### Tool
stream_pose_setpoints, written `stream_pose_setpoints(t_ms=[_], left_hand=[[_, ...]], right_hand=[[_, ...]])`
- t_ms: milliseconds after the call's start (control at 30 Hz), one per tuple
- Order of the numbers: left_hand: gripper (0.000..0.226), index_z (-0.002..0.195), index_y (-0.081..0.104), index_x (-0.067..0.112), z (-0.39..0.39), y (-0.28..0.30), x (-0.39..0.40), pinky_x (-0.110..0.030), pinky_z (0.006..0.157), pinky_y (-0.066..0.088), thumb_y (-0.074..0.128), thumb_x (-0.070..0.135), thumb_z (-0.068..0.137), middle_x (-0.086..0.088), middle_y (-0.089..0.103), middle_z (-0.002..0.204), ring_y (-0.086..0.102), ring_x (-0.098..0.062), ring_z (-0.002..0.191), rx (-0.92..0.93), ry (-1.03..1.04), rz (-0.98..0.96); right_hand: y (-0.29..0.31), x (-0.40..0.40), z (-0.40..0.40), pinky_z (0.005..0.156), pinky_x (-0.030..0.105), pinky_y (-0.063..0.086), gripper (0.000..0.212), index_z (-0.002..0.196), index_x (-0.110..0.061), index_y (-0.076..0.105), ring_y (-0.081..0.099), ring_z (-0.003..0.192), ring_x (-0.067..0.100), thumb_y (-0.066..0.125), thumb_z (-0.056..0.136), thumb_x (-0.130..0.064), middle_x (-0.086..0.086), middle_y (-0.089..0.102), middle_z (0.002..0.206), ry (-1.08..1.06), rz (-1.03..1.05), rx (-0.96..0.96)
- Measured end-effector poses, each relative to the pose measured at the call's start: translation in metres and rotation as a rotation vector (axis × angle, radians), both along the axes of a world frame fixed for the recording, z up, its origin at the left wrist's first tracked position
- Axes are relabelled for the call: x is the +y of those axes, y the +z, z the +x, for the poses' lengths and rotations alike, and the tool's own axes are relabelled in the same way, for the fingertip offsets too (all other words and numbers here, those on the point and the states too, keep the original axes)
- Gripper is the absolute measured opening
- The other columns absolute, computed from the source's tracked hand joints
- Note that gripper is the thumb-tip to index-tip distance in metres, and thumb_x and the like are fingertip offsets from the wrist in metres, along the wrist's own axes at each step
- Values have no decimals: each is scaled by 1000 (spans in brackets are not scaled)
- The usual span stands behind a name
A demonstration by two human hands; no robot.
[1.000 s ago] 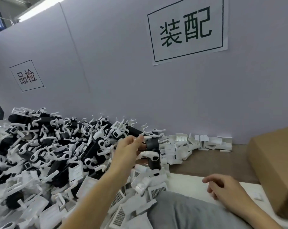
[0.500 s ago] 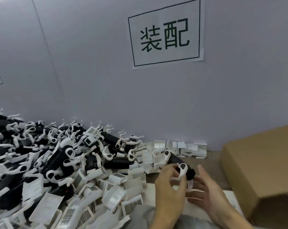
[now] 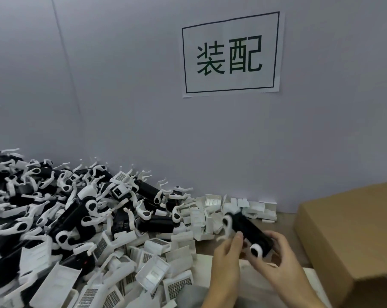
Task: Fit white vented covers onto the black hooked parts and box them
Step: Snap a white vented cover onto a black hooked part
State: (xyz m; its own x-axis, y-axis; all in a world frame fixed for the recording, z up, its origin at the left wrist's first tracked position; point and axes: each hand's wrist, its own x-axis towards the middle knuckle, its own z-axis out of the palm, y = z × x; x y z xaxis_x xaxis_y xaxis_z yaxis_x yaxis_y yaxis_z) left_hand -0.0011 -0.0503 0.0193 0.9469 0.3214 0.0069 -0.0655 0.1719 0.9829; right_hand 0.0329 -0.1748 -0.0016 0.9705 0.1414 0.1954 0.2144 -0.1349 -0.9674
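Item in work: one black hooked part (image 3: 249, 232), held above the table (image 3: 281, 227) between my two hands, lower right of centre. It lies tilted, its far end toward the pile and its near end toward me. A white hook (image 3: 227, 225) projects at the far end and a white round fitting (image 3: 256, 252) shows at the near end.

My left hand (image 3: 227, 256) grips the part from the left side, fingers curled up against its body, with the fingertips (image 3: 239, 237) at the black surface. My right hand (image 3: 275, 261) holds it from the right and below, fingers curled round the near end; the thumb sits close to the round fitting. Motion blur prevents me from stating exactly which fingers make contact.

Stock: a large heap of black hooked parts (image 3: 77, 214) with white hooks occupies the left half of the table, reaching back to the wall (image 3: 143, 107). In front of and to the right of it lies a spread of white vented covers (image 3: 157, 272), some grille side up, some showing the hollow back. A further small group of white covers (image 3: 252, 207) lies against the wall, just beyond the held part.

Container: a brown cardboard box (image 3: 352, 236) stands at the right edge, near my right hand but not touching it. Its inside is not visible.

Signage: a white paper sign (image 3: 231, 54) with a dark frame and two large characters is fixed to the wall above.
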Motion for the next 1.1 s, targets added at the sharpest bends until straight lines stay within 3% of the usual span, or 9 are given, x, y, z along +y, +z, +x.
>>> stream_pose_setpoints(t_ms=[133, 233, 300, 400, 533, 700, 867, 1000, 1100], left_hand=[[21, 100, 74, 15, 3, -3, 3, -37, 93, 56, 61, 32, 98, -1, 79, 90, 73, -16, 94, 46, -11, -112], [13, 103, 74, 11, 4, -5, 7, -22, 76, 56, 67, 19, 95, -4, 79, 88, 75, -13, 87, -53, 12, -104], [8, 97, 76, 17, 3, -5, 7, -17, 64, 51, 72, 13, 91, -7, 78, 83, 73, -14, 75, -91, 6, -33], [23, 87, 77, 30, 1, -5, 2, -18, 65, 51, 77, 7, 85, 3, 79, 85, 72, -8, 75, -78, -75, 58], [31, 90, 73, 42, -4, -3, -5, -10, 71, 49, 81, 14, 80, 16, 77, 87, 70, 3, 81, -89, -134, 202], [25, 89, 73, 40, -5, -2, -7, -19, 76, 55, 80, 17, 82, 12, 78, 86, 73, -6, 84, -101, -86, 236], [26, 95, 71, 40, -2, -4, -9, -16, 78, 54, 79, 17, 84, 15, 77, 87, 71, -3, 83, -111, -91, 280], [22, 93, 71, 37, 1, -8, -7, -27, 82, 57, 77, 17, 86, 9, 77, 88, 71, -12, 87, -117, -48, 309], [25, 94, 70, 37, 3, -12, -8, -16, 72, 52, 73, 13, 89, 10, 77, 84, 70, -6, 81, -118, -21, 343]], right_hand=[[6, 10, -13, 89, 13, 41, 67, 110, -57, 39, 55, 104, -17, 83, 65, -34, -37, 57, 114, 31, -371, -181], [12, 15, -17, 102, 31, 40, 76, 119, -55, 35, 58, 102, -8, 83, 61, -39, -32, 54, 118, -54, -483, -153], [17, 17, -19, 95, 24, 44, 80, 122, -52, 36, 59, 104, -4, 83, 59, -38, -28, 59, 114, -42, -462, -93], [18, 13, -17, 74, 7, 44, 62, 126, -36, 50, 61, 89, -8, 79, 73, -19, -22, 66, 96, -9, -443, -57], [14, 3, -10, 71, 5, 47, 49, 128, -9, 54, 59, 83, -1, 70, 83, 2, -12, 62, 96, -50, -503, -66], [26, 20, -25, 78, 29, 51, 17, 98, -27, 63, 65, 78, 16, 57, 94, -11, 0, 69, 79, -229, -370, -78], [37, 11, -26, 58, 12, 40, 7, 79, -36, 57, 54, 65, 0, 62, 80, -31, -10, 64, 69, -150, -560, 14], [35, 11, -20, 63, 13, 48, 3, 72, -40, 61, 62, 72, -2, 62, 73, -37, -10, 70, 74, -84, -547, 56], [22, 12, -15, 73, 13, 52, 4, 80, -41, 63, 66, 78, -6, 62, 78, -37, -13, 73, 79, -14, -446, 67]])
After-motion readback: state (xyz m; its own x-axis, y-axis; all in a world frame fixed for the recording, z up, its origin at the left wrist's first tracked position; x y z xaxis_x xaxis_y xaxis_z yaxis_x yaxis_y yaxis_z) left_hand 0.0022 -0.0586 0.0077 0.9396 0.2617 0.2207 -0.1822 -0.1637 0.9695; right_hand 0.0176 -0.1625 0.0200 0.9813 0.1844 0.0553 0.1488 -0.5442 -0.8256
